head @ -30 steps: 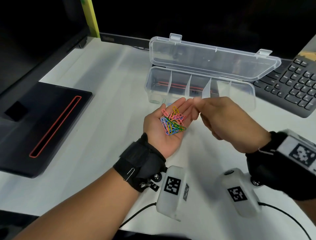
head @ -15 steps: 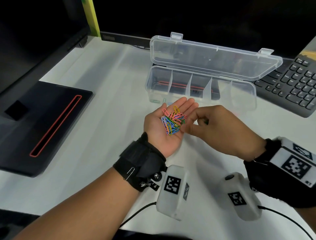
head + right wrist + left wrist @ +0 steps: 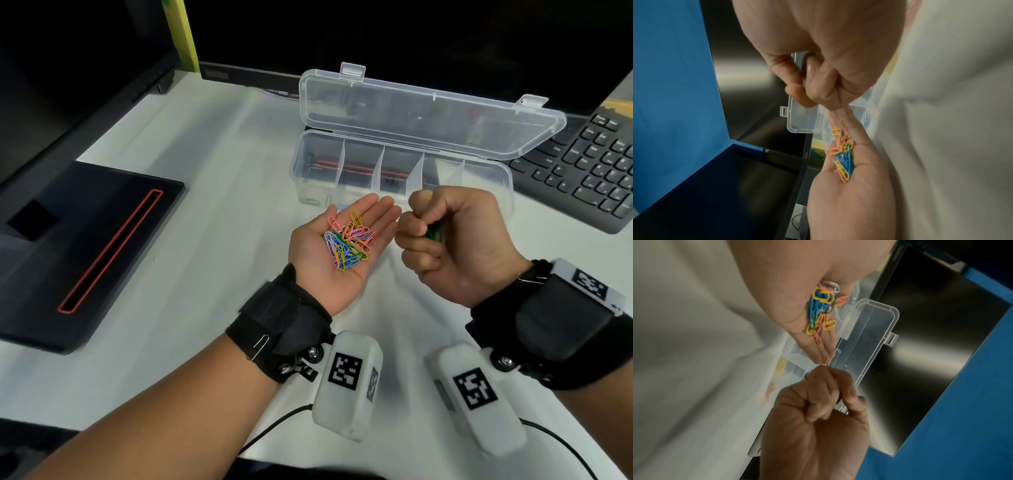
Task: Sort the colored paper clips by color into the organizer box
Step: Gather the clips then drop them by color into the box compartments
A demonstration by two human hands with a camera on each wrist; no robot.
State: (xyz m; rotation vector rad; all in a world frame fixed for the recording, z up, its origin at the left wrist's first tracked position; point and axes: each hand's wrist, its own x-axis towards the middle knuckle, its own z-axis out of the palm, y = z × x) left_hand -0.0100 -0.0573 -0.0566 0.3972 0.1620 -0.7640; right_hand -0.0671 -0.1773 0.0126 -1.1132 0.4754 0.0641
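My left hand (image 3: 337, 250) lies palm up with straight fingers, carrying a heap of colored paper clips (image 3: 349, 241) in pink, blue, yellow, orange and green; the heap also shows in the left wrist view as paper clips (image 3: 821, 311) and in the right wrist view as paper clips (image 3: 843, 155). Just to its right, my right hand (image 3: 442, 240) is curled into a fist around green paper clips (image 3: 433, 234), which peek out between the fingers. The clear organizer box (image 3: 486, 178) stands behind both hands with its lid (image 3: 428, 116) open. Its compartments look mostly see-through.
A black keyboard (image 3: 596, 164) lies at the right behind the box. A black flat device with a red line (image 3: 85, 246) sits at the left. Dark monitors (image 3: 85, 51) stand along the back. The table (image 3: 205, 222) is white.
My right hand left the left palm's fingertips, dipped to the heap, then drew back to the right, curled around green clips. The left hand stayed put.
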